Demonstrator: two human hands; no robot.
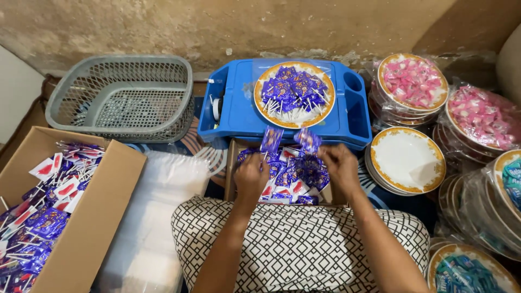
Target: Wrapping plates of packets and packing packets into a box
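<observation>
Purple-wrapped lollipops [271,139], seemingly on white sticks, pinched in left hand [251,176] and right hand [339,165] fingers.

Left hand [251,176] and right hand [339,163] each lift a purple lollipop [271,139] from a small box [282,176], below a blue tray [239,108] bearing a filled plate [260,106].

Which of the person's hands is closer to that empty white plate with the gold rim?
The right hand. It is over the small box of purple sweets, just left of the empty white plate. The left hand is further left, at the box's other side.
</observation>
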